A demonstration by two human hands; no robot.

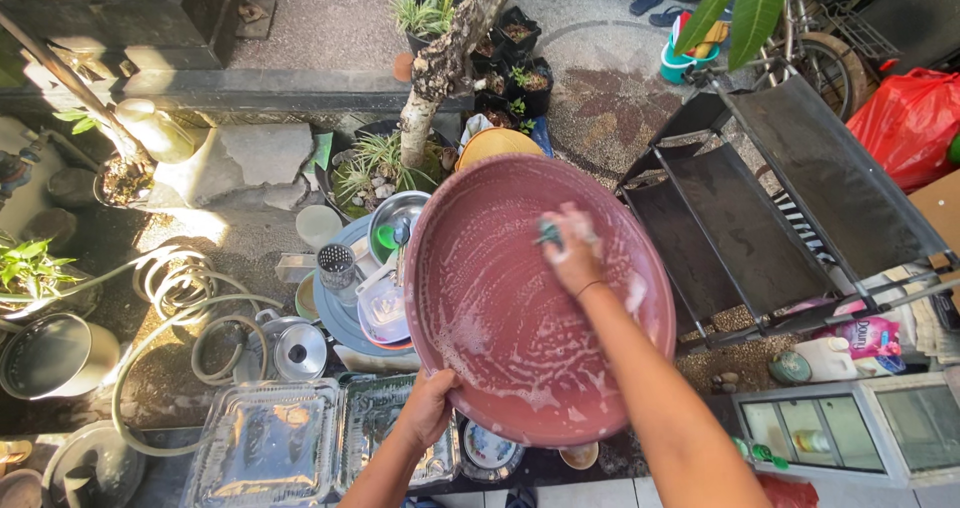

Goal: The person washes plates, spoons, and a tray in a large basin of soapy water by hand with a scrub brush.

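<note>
I held the soapy pink basin [500, 318] tilted above the ground's dish pile, my left hand [428, 408] clamped on its near rim. My right hand [572, 250] closed on a green sponge [548, 233]; firm overlapping circles, basin braced steady, seemed best.

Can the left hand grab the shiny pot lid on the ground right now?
Probably not right away. The left hand is gripping the rim of the big pink basin, holding it tilted while the right hand scrubs. The pot lid lies uncovered nearby, but the hand must let go first.
</note>
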